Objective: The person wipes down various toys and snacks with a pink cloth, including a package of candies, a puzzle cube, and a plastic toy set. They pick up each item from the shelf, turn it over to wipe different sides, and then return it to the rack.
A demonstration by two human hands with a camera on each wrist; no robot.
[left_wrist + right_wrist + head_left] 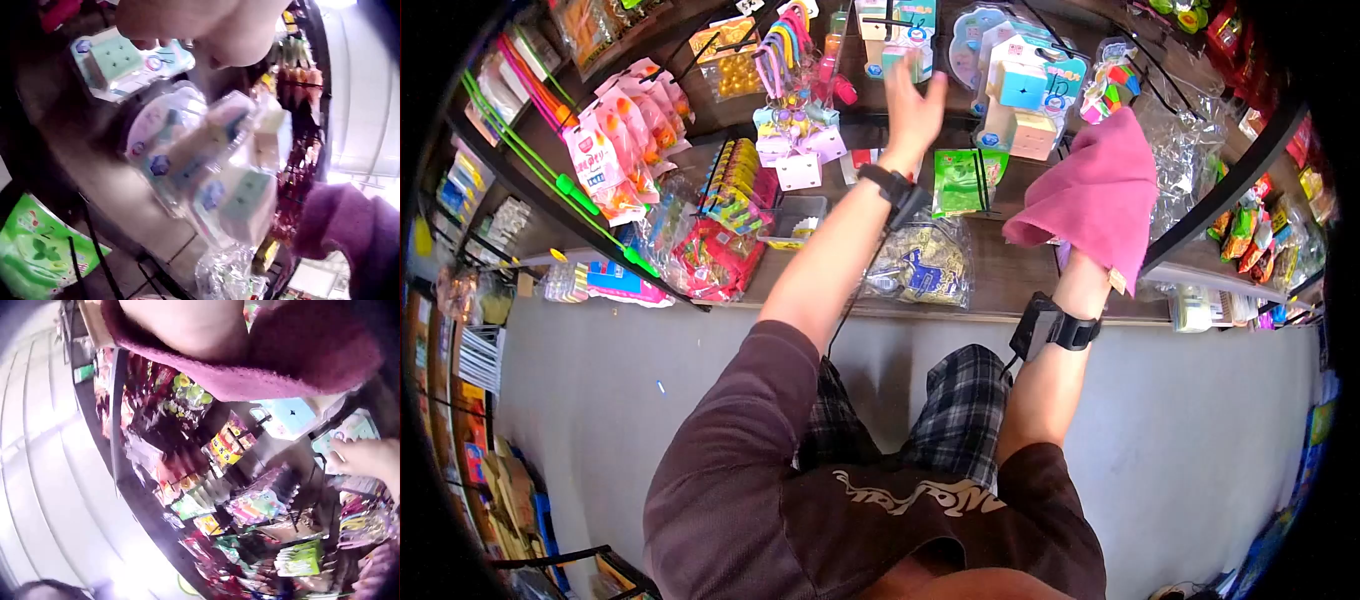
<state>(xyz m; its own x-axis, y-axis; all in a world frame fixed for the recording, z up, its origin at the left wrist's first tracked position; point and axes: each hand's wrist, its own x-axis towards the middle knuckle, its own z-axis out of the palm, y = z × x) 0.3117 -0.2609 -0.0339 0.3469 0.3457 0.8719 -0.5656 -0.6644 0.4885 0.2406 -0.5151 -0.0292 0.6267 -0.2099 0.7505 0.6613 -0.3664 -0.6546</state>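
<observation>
My left hand reaches up to a carded puzzle cube hanging on a rack hook. Its fingers are spread and overlap the pale green cube in the head view; in the left wrist view that cube shows beneath the fingertips. A pink cloth is held at my right hand, draped over it down to the wrist, so the fingers are hidden. Just left of the cloth hang more carded cubes, one blue and one pale pink.
Left of the reaching arm hang cube-shaped keychains, coiled hair ties and pink snack bags. A green mint packet hangs between the arms. Below lie a clear bag and a shallow tray. A dark rack post stands at right.
</observation>
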